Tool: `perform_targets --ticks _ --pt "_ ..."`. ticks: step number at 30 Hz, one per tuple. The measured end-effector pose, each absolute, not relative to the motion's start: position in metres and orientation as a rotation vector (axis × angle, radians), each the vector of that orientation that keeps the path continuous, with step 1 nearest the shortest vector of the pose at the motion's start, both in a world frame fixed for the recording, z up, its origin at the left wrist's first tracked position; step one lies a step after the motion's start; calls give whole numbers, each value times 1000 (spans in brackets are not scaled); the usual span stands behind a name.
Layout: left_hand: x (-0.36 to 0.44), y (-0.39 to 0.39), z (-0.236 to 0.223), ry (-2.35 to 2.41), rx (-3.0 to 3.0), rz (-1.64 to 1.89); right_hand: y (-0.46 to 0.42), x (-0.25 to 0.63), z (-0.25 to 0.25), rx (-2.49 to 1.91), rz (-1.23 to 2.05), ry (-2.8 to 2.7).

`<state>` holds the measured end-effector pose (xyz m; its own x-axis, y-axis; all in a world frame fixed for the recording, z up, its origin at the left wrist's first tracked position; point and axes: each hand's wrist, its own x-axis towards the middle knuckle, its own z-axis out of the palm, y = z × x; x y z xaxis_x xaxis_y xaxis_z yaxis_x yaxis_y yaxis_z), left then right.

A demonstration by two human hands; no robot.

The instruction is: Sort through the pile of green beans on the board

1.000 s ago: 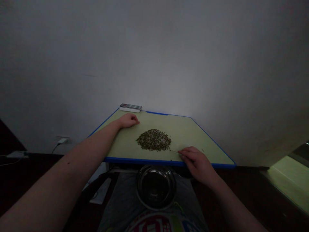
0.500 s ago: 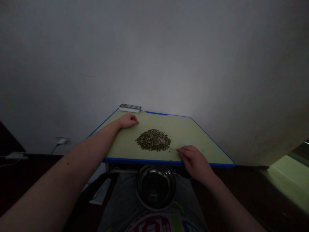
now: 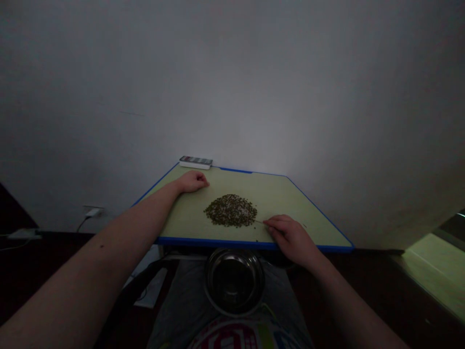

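Note:
A low pile of small green-brown and pale grains [image 3: 231, 211], their exact kind too small to tell, lies on the pale yellow-green tabletop [image 3: 276, 194]. Just right of it, my right hand [image 3: 292, 238] pinches a thin stick [image 3: 258, 221], whose tip meets the pile's right edge. My left hand [image 3: 193, 182] rests on the tabletop beyond the pile's left side, fingers curled closed. Whatever those fingers hold, if anything, is hidden. Below the near edge, a shiny metal bowl [image 3: 234, 282] sits on my lap; its inside is dark.
A white box with a dark patterned top [image 3: 195, 162] stands at the far left corner. Blue trim [image 3: 218, 242] edges the table. The wall [image 3: 240, 97] rises directly behind. A plug with a cable [image 3: 93, 212] is at the left, and a pale slab [image 3: 439, 269] at the far right.
My right hand has moved slightly left and away from me, bringing the stick's tip to the pile's edge. My left hand and the bowl have stayed put.

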<state>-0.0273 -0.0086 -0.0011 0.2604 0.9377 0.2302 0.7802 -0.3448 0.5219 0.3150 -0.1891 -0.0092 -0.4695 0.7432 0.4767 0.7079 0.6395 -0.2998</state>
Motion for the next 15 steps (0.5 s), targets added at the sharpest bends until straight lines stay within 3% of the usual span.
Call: perform_targets --ticks 15 --pt "-28 -6 -3 1570 2235 740 -204 322 -9 -1088 171 -2281"
